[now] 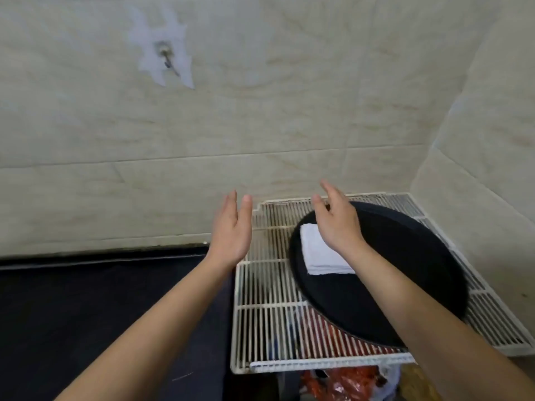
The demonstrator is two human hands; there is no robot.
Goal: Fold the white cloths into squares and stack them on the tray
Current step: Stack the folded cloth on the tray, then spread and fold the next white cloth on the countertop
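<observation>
A folded white cloth [320, 253] lies flat on the left part of a round black tray [405, 256], right of frame centre. Its long axis runs from upper left to lower right, and its upper right edge is hidden behind the right hand [337, 224]. That hand hovers above it, fingers straight and spread, holding nothing. The left hand [231, 230] is raised left of the tray, equally open and empty, palm facing the other. The tray sits on a white wire rack [260, 314] beside a dark counter [86, 299].
</observation>
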